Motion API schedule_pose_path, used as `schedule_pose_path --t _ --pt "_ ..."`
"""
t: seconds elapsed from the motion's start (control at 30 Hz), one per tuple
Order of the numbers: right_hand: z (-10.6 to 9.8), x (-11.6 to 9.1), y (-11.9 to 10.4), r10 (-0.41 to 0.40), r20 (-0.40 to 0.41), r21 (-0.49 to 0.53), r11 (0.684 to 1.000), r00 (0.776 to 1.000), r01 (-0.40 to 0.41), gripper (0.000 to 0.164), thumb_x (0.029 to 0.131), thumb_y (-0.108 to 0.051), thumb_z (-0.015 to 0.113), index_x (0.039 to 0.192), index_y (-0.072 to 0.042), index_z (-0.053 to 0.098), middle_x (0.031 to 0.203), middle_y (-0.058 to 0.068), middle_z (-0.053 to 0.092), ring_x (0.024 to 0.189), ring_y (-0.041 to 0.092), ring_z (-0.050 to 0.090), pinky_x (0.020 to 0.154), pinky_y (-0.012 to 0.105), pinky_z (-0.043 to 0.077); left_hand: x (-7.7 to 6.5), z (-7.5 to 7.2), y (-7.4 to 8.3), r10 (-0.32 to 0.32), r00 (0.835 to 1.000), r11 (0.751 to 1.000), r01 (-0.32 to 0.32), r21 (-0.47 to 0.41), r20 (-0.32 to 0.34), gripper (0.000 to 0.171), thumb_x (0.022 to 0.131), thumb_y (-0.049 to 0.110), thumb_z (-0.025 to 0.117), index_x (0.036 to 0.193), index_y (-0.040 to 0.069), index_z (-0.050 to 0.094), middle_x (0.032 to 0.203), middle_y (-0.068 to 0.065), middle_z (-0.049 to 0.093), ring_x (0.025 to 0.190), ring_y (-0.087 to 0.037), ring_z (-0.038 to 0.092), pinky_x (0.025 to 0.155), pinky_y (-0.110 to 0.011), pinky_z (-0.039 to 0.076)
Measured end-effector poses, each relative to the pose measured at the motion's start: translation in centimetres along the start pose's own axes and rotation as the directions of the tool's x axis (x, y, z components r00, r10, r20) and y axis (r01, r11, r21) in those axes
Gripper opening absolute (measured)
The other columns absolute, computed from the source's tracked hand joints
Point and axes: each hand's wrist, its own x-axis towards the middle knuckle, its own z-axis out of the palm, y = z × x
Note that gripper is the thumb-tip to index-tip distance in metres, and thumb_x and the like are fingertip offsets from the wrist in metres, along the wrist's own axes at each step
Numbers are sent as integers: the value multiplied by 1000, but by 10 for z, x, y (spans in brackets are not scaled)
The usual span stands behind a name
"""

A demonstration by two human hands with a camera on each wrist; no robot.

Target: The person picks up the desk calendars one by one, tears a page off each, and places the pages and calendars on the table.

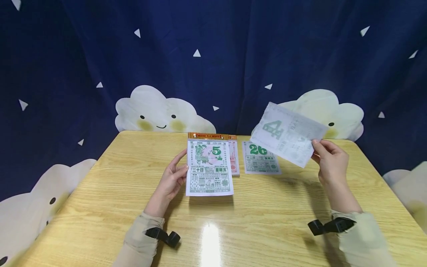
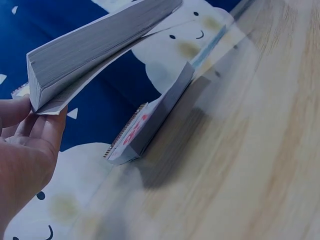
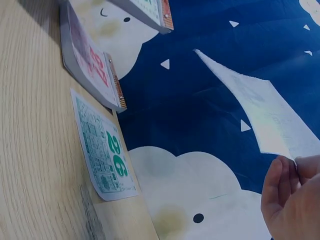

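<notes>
My left hand (image 1: 171,181) grips the left edge of a thick tear-off calendar (image 1: 209,181), raised above the table. A green 5 is on its front page, and the left wrist view shows its page edges (image 2: 95,57) with thumb and fingers pinching a corner. Higher up on the right, my right hand (image 1: 331,159) pinches a loose calendar page (image 1: 290,135) by one corner between thumb and fingers. Its pale back faces the head camera, and a reversed green 4 shows through. In the right wrist view that page (image 3: 265,110) hangs free in the air, slightly curved.
Behind the held calendar lies a second calendar (image 1: 235,163) with red print, its 27 legible in the right wrist view. To its right a loose page (image 1: 261,159) with a green 26 lies flat on the wooden table (image 1: 267,218). A dark blue curtain (image 1: 233,55) hangs behind.
</notes>
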Motion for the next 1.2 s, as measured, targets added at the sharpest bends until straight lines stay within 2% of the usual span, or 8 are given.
schedule_pose_path --t 0.17,0.37,0.7,0.8,0.9,0.97,1.03,1.2 --pt "-1 -2 -2 17 -7 -31 999 1000 -17 5 75 -5 72 75 -3 68 67 1 63 59 8 61 52 18 52 -1 1 0 -5 1000 1000 4 4 26 58 92 -7 38 144 6 18 93 -1 70 76 -15 68 69 -26 55" --pt "3 -9 -8 58 -27 -126 990 998 -61 7 78 -4 69 73 -9 67 66 -2 62 59 6 60 51 15 51 -2 1 -2 -21 999 1000 20 12 47 57 92 -8 36 144 2 16 92 -2 70 75 -16 68 69 -27 55" --pt "0 -16 -5 -37 -15 -334 942 999 30 7 79 -9 69 74 -13 67 66 -8 62 58 2 58 53 10 49 -7 0 -4 -64 996 998 63 21 54 58 91 -8 39 143 1 16 92 -2 70 72 -15 68 68 -26 55" --pt "-2 -20 -3 -83 17 -493 866 996 80 5 82 -15 67 80 -11 67 65 -14 60 60 -1 56 54 8 47 -9 0 -5 -77 995 997 75 27 61 58 91 -8 39 143 1 17 92 -3 70 73 -15 68 68 -26 55" --pt "-4 -24 0 -145 69 -652 743 987 154 19 84 -22 65 89 -4 68 64 -22 55 60 -4 53 51 8 43 -10 0 -6 -92 994 995 90 40 60 58 90 -8 39 144 1 17 92 -2 70 73 -15 68 68 -26 55" --pt "-5 -26 1 -183 103 -706 679 978 202 25 84 -25 64 93 -1 68 63 -25 53 59 -4 52 48 10 40 -11 -1 -8 -101 993 994 98 56 55 58 90 -8 39 144 2 18 93 -1 70 73 -15 68 68 -26 55" --pt "-5 -28 1 -214 127 -728 643 968 238 27 84 -26 64 93 0 68 62 -27 52 58 -4 51 46 11 39 -12 -3 -9 -111 993 992 107 68 49 58 90 -8 39 143 2 19 92 -1 70 72 -14 68 67 -26 55" --pt "-8 -29 3 -287 179 -741 590 941 321 24 82 -25 66 88 -2 70 61 -32 49 57 -11 50 45 9 38 -14 -4 -12 -130 990 989 126 84 52 57 91 -7 39 143 2 19 91 -1 70 74 -14 68 66 -26 55"
